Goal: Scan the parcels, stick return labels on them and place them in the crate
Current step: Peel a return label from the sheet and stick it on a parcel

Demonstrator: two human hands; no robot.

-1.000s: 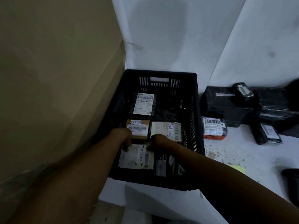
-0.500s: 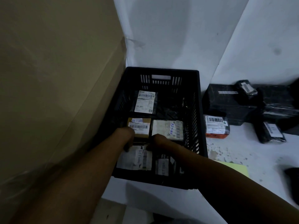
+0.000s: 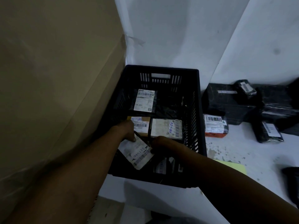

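A black slatted crate (image 3: 196, 120) stands on the white table against the wall. Inside it lie a black parcel with a white label (image 3: 145, 101), a brown box marked RETURN (image 3: 141, 125) and a pale parcel marked RETURN (image 3: 166, 128). Both my hands reach into the crate's near half. My left hand (image 3: 127, 130) and my right hand (image 3: 159, 141) hold a white parcel marked RETURN (image 3: 137, 152), tilted at an angle. Another dark parcel (image 3: 161, 165) lies under it at the near wall.
A big cardboard box (image 3: 56, 94) fills the left side, touching the crate. To the crate's right lie an orange-edged labelled parcel (image 3: 215, 126), several black wrapped parcels (image 3: 267, 131) and a yellow sheet (image 3: 233, 167). White walls stand close behind.
The white RETURN parcel has turned from lying flat and square to a tilted angle between my hands. My left hand has shifted slightly over its top corner.
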